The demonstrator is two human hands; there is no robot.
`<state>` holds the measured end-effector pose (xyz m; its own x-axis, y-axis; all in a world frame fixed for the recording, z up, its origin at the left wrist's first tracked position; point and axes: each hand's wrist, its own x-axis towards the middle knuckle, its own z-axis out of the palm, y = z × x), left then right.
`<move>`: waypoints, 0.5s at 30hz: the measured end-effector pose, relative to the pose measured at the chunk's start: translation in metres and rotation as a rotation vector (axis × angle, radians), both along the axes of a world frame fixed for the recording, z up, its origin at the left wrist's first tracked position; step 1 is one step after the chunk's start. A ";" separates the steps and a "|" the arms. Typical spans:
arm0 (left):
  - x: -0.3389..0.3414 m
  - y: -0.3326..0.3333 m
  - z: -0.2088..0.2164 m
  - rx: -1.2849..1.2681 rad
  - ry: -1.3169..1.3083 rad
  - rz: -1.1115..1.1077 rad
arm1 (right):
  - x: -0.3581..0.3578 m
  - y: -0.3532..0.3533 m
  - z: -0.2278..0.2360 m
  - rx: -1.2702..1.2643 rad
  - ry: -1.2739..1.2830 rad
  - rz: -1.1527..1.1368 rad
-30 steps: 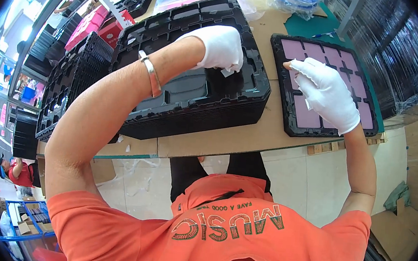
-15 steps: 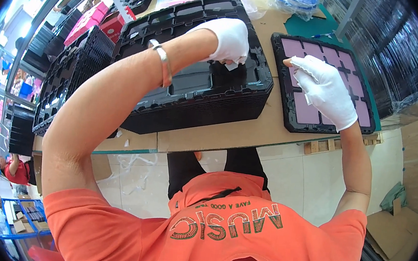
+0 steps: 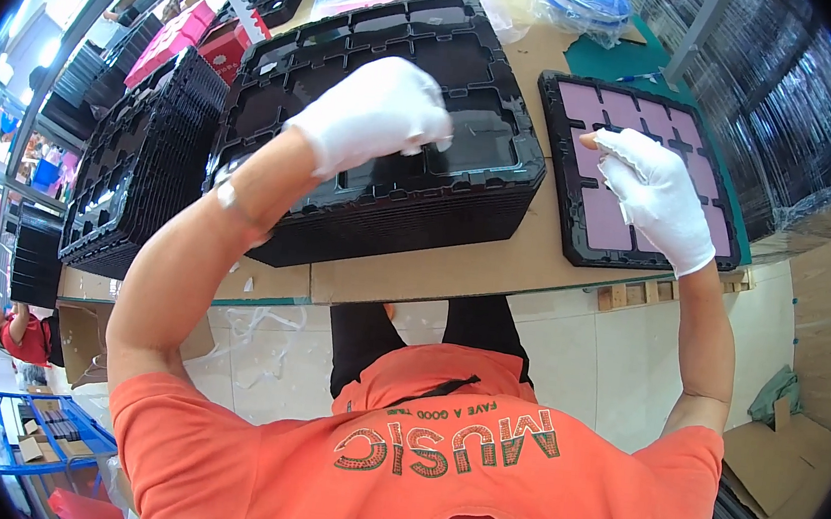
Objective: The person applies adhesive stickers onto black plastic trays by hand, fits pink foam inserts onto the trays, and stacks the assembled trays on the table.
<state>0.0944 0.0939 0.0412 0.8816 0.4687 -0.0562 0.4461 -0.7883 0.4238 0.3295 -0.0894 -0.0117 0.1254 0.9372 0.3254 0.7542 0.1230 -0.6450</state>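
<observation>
My left hand (image 3: 381,116), in a white glove, hovers over the near part of a tall stack of black plastic trays (image 3: 389,219). Its fingers are curled in and slightly blurred; what they may hold is hidden. The top tray has rectangular pockets with a glossy dark surface. To the right, a single black tray (image 3: 591,255) holds rows of flat pink pads (image 3: 608,218). Above this tray is my right hand (image 3: 656,198), also gloved in white, a bare fingertip showing at its left. Its fingers are bent inward, and anything between them cannot be made out.
More black trays (image 3: 146,153) are stacked at the left. A pen (image 3: 641,78) lies on a green mat (image 3: 595,55) behind the padded tray, near blue items in clear plastic (image 3: 585,4). Film-wrapped stacks (image 3: 780,114) stand right. Another person (image 3: 23,332) is at far left.
My left hand has drawn back left and toward me across the top tray. The small white piece seen at its fingers no longer shows. My right hand has shifted slightly nearer.
</observation>
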 end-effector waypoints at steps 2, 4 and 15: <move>-0.032 -0.011 0.016 -0.377 -0.129 0.279 | 0.004 -0.001 -0.004 0.039 -0.016 0.002; -0.093 -0.013 0.032 -0.335 -0.066 0.190 | 0.003 -0.002 -0.001 0.074 -0.090 0.007; -0.152 0.107 0.028 0.087 -0.249 0.585 | -0.003 0.026 0.003 -0.107 0.303 -0.129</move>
